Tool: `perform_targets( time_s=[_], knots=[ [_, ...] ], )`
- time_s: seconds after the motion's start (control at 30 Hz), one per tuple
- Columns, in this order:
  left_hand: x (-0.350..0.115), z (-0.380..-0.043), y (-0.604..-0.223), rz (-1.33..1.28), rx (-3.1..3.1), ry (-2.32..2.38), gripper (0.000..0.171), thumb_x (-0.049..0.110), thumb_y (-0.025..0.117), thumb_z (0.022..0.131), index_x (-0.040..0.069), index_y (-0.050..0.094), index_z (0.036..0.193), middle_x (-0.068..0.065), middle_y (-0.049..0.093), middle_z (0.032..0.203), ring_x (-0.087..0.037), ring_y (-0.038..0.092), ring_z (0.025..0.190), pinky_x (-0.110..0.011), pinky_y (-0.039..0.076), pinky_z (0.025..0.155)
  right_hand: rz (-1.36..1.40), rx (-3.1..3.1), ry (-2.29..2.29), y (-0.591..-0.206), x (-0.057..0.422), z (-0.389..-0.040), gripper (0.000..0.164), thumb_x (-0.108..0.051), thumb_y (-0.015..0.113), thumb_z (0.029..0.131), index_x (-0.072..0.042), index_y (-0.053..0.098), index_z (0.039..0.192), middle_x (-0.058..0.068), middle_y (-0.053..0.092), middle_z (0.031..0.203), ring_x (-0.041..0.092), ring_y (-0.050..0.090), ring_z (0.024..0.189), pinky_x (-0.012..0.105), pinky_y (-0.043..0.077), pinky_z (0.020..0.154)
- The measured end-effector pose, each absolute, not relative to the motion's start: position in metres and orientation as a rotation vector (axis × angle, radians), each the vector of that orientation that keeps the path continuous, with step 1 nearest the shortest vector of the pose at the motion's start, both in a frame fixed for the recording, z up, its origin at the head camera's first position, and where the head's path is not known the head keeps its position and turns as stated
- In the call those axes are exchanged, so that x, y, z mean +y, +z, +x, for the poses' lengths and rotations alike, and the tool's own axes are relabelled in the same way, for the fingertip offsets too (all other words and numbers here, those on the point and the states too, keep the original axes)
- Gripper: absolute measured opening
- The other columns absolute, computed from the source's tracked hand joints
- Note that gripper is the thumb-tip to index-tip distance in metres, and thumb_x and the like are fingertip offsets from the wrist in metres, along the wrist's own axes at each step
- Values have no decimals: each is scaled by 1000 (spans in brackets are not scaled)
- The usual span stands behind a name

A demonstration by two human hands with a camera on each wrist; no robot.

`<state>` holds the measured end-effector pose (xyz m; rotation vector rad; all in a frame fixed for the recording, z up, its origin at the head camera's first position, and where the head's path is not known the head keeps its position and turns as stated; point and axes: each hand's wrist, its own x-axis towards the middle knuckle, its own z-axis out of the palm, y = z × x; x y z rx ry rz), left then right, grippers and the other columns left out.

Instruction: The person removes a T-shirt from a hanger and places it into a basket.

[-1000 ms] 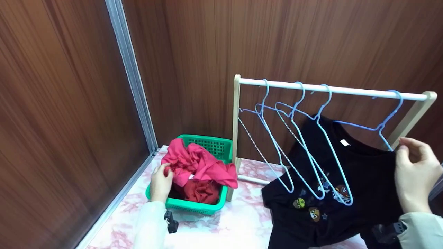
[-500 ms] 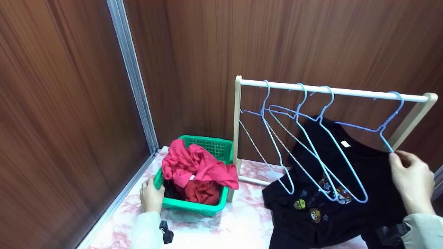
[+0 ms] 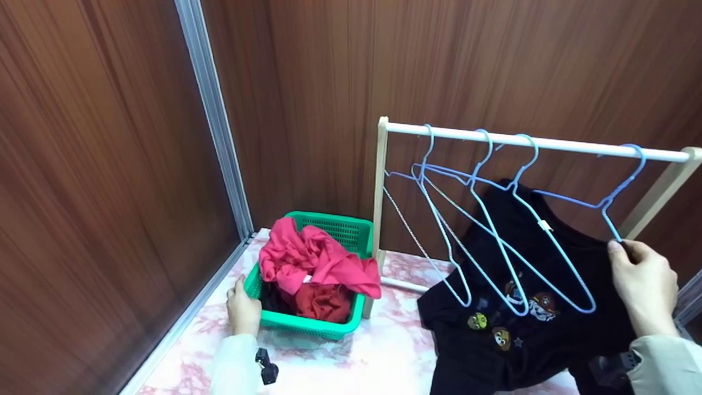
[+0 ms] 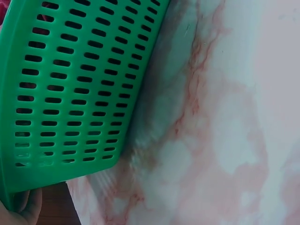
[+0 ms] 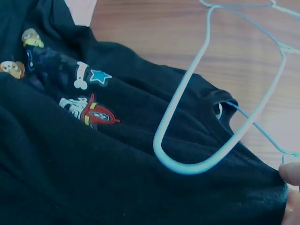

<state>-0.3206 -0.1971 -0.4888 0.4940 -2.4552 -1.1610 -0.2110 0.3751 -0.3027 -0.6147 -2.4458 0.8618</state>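
Note:
A black T-shirt [image 3: 482, 362] with cartoon prints hangs on the rightmost blue hanger [image 3: 570, 199], whose left arm passes into the neckline. My right hand [image 3: 646, 288] pinches the shirt's shoulder beside the neckline, right where the hanger's other arm comes down. In the right wrist view, the thumb [image 5: 289, 173] presses on the black fabric. Over on the left, my left hand [image 3: 244, 311] holds the left rim of a green plastic basket [image 3: 307, 325]. Bent fingers [image 4: 33, 206] show under the basket's edge in the left wrist view. Pink cloth [image 3: 323, 258] and red cloth [image 3: 323, 303] fill the basket.
Several bare blue hangers [image 3: 476, 184] hang from the white rail [image 3: 449, 132], in front of part of the shirt. The rack's left post [image 3: 379, 192] stands against the basket's right side. Wood-grain panels [image 3: 307, 109] enclose the marbled tabletop [image 3: 384, 351].
My left hand has left the pink cloth and taken hold of the basket's rim. My right hand has moved down and left onto the shirt's shoulder. The bare hangers have swung slightly.

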Motion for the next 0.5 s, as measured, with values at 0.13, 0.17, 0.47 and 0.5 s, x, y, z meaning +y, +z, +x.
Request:
perform_targets(
  time_s=[0.13, 0.17, 0.47, 0.5],
  knots=[
    [-195, -320, -488, 491, -2446, -1144, 59, -7, 47, 80, 1, 42, 138, -33, 45, 129, -53, 47, 114, -57, 39, 97, -674, -2376, 887, -303, 373, -213, 50, -41, 42, 95, -5, 55, 128, 24, 55, 125, 48, 48, 118, 52, 38, 86],
    [-195, -321, -488, 491, -2453, -1138, 58, -6, 48, 81, 1, 42, 138, -33, 45, 129, -53, 48, 113, -57, 39, 97, -680, -2363, 892, -304, 372, -213, 50, -42, 43, 95, -5, 56, 126, 24, 55, 123, 47, 49, 118, 52, 38, 85],
    [-189, -312, -478, 464, -2469, -1084, 51, -1, 50, 85, -3, 43, 136, -32, 44, 130, -54, 48, 111, -56, 40, 97, -687, -2284, 956, -304, 368, -218, 45, -39, 42, 95, -13, 57, 128, -41, 51, 75, 40, 49, 123, 48, 37, 91],
    [-187, -309, -475, 454, -2458, -1067, 50, -2, 50, 84, -5, 44, 134, -33, 45, 129, -55, 49, 109, -56, 40, 96, -688, -2279, 962, -304, 368, -219, 44, -38, 42, 95, -14, 57, 129, -47, 41, 73, 39, 49, 124, 48, 37, 91]
  ],
)
